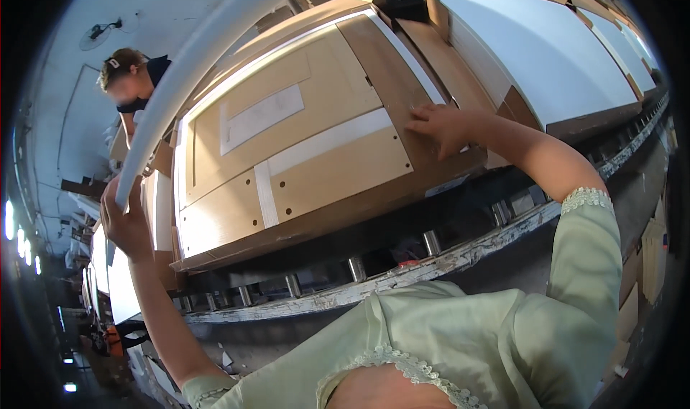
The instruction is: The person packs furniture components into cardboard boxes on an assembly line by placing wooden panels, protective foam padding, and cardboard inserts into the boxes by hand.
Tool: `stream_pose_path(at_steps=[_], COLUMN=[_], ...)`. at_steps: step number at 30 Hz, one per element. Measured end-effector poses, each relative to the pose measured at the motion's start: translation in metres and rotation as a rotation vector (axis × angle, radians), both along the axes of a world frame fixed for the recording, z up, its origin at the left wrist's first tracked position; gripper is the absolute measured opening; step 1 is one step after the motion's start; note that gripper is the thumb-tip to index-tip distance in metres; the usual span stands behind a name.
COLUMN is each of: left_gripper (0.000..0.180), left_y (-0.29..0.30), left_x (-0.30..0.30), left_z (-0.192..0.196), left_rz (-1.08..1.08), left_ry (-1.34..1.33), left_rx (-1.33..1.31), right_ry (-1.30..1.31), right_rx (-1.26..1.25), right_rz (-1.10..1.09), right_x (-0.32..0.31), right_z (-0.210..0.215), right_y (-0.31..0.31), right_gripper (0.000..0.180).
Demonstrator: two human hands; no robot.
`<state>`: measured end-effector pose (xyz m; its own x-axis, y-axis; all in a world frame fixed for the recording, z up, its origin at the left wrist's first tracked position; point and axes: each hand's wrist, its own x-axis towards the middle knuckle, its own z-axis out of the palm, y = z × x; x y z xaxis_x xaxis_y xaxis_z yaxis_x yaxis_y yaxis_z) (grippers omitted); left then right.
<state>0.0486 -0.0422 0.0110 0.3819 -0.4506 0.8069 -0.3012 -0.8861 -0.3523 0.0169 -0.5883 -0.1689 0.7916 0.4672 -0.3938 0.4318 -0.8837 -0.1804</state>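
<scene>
My left hand (127, 221) is closed round the lower end of a long whitish board or sheet (188, 65). This piece rises steeply past the left side of an open cardboard box (338, 231) and leaves the picture at the top. Inside the box lie light wood-coloured panels (338, 166) with dark holes, along with white strips (323, 141) and a pale flat rectangle (262, 118). At the box's right side my right hand (447, 127) lies with fingers spread on brown cardboard (402, 96), holding nothing.
The box sits on a roller conveyor with metal rollers (357, 269) and a worn near rail (460, 254). More cartons with white panels (532, 53) stand to the right. Beyond the left end of the box is another person (133, 85). A fan (102, 31) hangs on the wall.
</scene>
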Motion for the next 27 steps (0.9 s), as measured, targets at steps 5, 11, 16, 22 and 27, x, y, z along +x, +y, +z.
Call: stream_pose_path(at_steps=[5, 11, 16, 22, 27], left_gripper=[0.028, 0.035, 0.034, 0.038, 0.040], left_y=[-0.016, 0.036, 0.055, 0.097, 0.107], left_x=[-0.035, -0.085, -0.129, -0.165, -0.172], left_z=[0.019, -0.038, -0.111, -0.177, -0.190], left_rz=[0.137, 0.354, 0.463, 0.438, 0.543], left_ry=[-0.019, 0.003, 0.102, 0.258, 0.376], left_rx=[0.208, 0.187, 0.093, 0.116, 0.063], right_ry=[-0.143, -0.212, -0.296, -0.702, -0.928], right_rx=[-0.065, 0.086, 0.434, 0.471, 0.731], right_rz=[0.252, 0.209, 0.268, 0.272, 0.278], right_x=[0.004, 0.000, -0.001, -0.015, -0.009], right_z=[-0.015, -0.033, -0.031, 0.002, 0.064], right_y=[0.012, 0.013, 0.015, 0.013, 0.002], right_gripper=[0.105, 0.110, 0.098, 0.092, 0.077])
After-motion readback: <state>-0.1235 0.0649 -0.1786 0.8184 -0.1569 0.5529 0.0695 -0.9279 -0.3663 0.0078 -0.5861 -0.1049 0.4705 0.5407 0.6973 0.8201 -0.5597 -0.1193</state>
